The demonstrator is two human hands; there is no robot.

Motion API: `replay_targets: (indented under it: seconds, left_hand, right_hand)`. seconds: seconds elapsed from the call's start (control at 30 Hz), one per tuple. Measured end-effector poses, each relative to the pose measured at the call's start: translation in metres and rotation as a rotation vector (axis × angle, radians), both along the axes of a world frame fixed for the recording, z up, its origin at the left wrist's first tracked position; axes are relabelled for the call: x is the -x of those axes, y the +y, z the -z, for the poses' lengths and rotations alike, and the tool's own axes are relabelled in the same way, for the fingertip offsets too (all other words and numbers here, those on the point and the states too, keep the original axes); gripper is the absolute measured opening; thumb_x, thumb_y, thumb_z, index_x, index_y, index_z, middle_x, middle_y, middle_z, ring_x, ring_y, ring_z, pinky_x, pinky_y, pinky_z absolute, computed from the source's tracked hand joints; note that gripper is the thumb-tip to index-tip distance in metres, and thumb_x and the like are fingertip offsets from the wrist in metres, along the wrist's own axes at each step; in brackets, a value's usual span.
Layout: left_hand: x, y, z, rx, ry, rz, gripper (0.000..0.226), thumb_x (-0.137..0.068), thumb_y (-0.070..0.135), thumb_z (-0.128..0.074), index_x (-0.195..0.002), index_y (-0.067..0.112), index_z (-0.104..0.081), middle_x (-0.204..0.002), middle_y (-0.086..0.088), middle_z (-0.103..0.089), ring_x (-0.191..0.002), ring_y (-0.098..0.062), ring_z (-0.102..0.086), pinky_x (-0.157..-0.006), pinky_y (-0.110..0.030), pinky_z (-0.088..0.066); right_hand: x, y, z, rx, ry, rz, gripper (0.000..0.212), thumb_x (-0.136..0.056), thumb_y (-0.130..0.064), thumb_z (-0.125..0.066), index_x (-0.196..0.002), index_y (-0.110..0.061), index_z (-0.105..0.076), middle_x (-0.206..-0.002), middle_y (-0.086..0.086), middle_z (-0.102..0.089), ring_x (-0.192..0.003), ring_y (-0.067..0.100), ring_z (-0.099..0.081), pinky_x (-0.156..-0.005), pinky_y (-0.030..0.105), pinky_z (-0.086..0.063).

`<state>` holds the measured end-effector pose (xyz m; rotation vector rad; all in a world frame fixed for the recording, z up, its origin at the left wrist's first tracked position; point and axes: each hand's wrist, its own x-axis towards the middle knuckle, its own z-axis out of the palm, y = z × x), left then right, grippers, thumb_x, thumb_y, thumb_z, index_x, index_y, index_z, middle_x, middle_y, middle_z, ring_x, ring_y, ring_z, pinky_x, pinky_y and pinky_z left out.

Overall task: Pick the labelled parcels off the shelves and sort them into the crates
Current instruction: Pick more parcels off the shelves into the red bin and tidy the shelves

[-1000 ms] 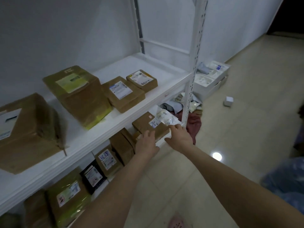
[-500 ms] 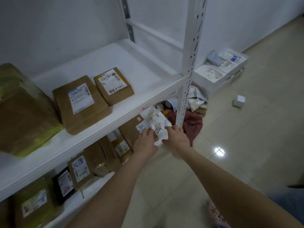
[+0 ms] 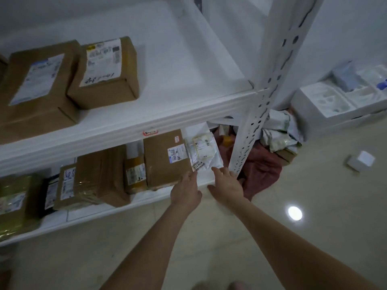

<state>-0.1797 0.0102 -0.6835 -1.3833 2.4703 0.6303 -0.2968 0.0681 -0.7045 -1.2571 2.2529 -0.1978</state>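
Reaching to the lower shelf point(image 3: 100, 212), the left hand point(image 3: 185, 193) and the right hand point(image 3: 227, 186) touch the small white parcel point(image 3: 206, 155). It lies at the shelf's right end, between a brown box point(image 3: 165, 162) and the white post point(image 3: 251, 130). The left fingers are straight and close together. The right fingers are spread a little.

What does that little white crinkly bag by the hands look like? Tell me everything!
The small, crinkled white plastic mailer pouch lies flat at the right end of the white lower shelf, beside a brown cardboard box and next to the white perforated metal post. A yellowish-edged label sits on top, and a white strip with black digits is at its near corner. The left hand and right hand reach its near edge; neither clearly holds it.
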Motion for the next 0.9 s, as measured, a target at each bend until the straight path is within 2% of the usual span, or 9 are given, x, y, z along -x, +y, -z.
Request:
replay_targets:
  seconds: [0.17,0.23,0.43,0.5,0.6,0.7,0.77,0.83,0.9]
  left_hand:
    - [0.003,-0.034,0.05,0.049,0.025,-0.043,0.054,-0.094,0.023,-0.052,-0.143,0.019,-0.029,-0.149,-0.003,-0.031,-0.131,-0.023,-0.04,-0.096,-0.034,-0.042]
    - [0.002,-0.047,0.076,0.071,0.035,-0.048,0.06,-0.094,0.025,-0.051,-0.147,0.017,-0.024,-0.149,-0.005,-0.031,-0.131,-0.024,-0.04,-0.098,-0.034,-0.04]
    - [0.004,-0.092,0.142,0.246,0.045,-0.038,0.069,-0.095,0.038,-0.046,-0.152,0.021,-0.012,-0.16,-0.001,-0.009,-0.143,-0.024,-0.024,-0.113,-0.04,-0.027]
    - [0.005,-0.1,0.156,0.278,0.038,-0.052,0.067,-0.095,0.042,-0.043,-0.152,0.023,-0.013,-0.161,0.0,-0.005,-0.146,-0.022,-0.016,-0.117,-0.04,-0.02]
    - [0.003,-0.1,0.169,0.31,0.058,-0.06,0.065,-0.096,0.045,-0.04,-0.152,0.023,-0.015,-0.161,0.0,-0.007,-0.146,-0.021,-0.016,-0.118,-0.038,-0.014]
    - [0.001,-0.094,0.177,0.303,0.033,-0.072,0.063,-0.096,0.046,-0.038,-0.151,0.023,-0.018,-0.16,-0.001,-0.011,-0.142,-0.022,-0.025,-0.115,-0.035,-0.018]
    - [0.0,-0.087,0.178,0.247,0.034,-0.101,0.061,-0.093,0.043,-0.049,-0.147,0.019,-0.033,-0.156,-0.008,-0.025,-0.136,-0.027,-0.037,-0.111,-0.039,-0.027]
    - [-0.001,-0.081,0.182,0.259,0.077,-0.096,0.056,-0.079,0.038,-0.069,-0.127,0.011,-0.06,-0.135,-0.017,-0.054,-0.113,-0.035,-0.059,-0.095,-0.047,-0.046]
    - [-0.004,-0.079,0.183,0.255,0.057,-0.095,0.047,-0.072,0.041,-0.063,-0.108,0.012,-0.072,-0.114,-0.015,-0.068,-0.093,-0.032,-0.069,-0.077,-0.045,-0.056]
  right_hand:
    - [0.007,-0.042,0.056,-0.008,-0.013,-0.043,0.068,-0.095,-0.033,-0.053,-0.151,-0.022,-0.016,-0.155,0.007,-0.019,-0.138,0.031,-0.026,-0.108,0.041,-0.032]
    - [0.011,-0.059,0.081,-0.029,0.0,-0.067,0.07,-0.095,-0.03,-0.053,-0.152,-0.022,-0.014,-0.159,0.006,-0.012,-0.141,0.031,-0.02,-0.11,0.041,-0.029]
    - [0.028,-0.116,0.15,-0.032,0.085,-0.117,0.075,-0.096,-0.035,-0.05,-0.153,-0.024,-0.003,-0.161,0.004,0.009,-0.147,0.034,0.007,-0.117,0.044,-0.014]
    - [0.033,-0.129,0.167,-0.012,0.108,-0.139,0.073,-0.095,-0.038,-0.051,-0.153,-0.026,-0.008,-0.161,0.006,0.007,-0.146,0.037,0.005,-0.116,0.045,-0.014]
    - [0.037,-0.131,0.186,-0.011,0.151,-0.194,0.06,-0.092,-0.039,-0.054,-0.145,-0.028,-0.028,-0.158,0.008,-0.012,-0.143,0.038,-0.01,-0.11,0.045,-0.026]
    - [0.04,-0.119,0.192,-0.023,0.187,-0.196,0.048,-0.09,-0.039,-0.054,-0.135,-0.029,-0.041,-0.148,0.005,-0.027,-0.136,0.033,-0.024,-0.103,0.044,-0.036]
    - [0.042,-0.112,0.192,-0.039,0.205,-0.183,0.048,-0.091,-0.041,-0.053,-0.135,-0.028,-0.039,-0.145,0.003,-0.029,-0.133,0.031,-0.028,-0.1,0.044,-0.039]
    - [0.041,-0.106,0.19,-0.078,0.214,-0.168,0.049,-0.092,-0.039,-0.053,-0.136,-0.026,-0.036,-0.145,0.003,-0.028,-0.131,0.03,-0.03,-0.099,0.045,-0.039]
    - [0.04,-0.103,0.185,-0.119,0.219,-0.156,0.046,-0.094,-0.034,-0.05,-0.137,-0.023,-0.037,-0.142,0.003,-0.03,-0.13,0.029,-0.033,-0.098,0.044,-0.038]
